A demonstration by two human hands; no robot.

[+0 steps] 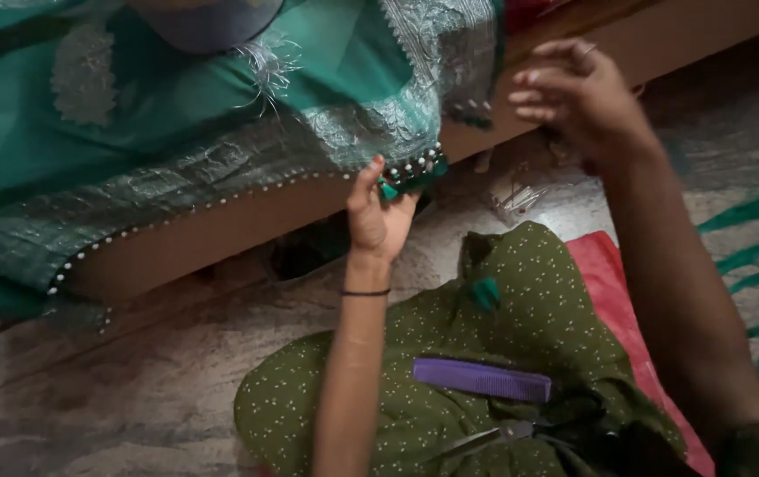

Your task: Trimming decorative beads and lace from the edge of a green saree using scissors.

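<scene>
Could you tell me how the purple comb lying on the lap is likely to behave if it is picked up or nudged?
The purple comb looks thin and straight, so probably stiff and light. It lies flat on the green dotted garment, which slopes over the knee, so a nudge might slide it off rather than roll it.

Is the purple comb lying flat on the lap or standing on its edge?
Lying flat. The purple comb rests lengthwise on the green dotted fabric over the lap, beside scissors; neither hand touches it.

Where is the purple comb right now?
In the head view, the purple comb lies low and centre on the person's lap, across the green dotted fabric, just above a pair of scissors.
</scene>
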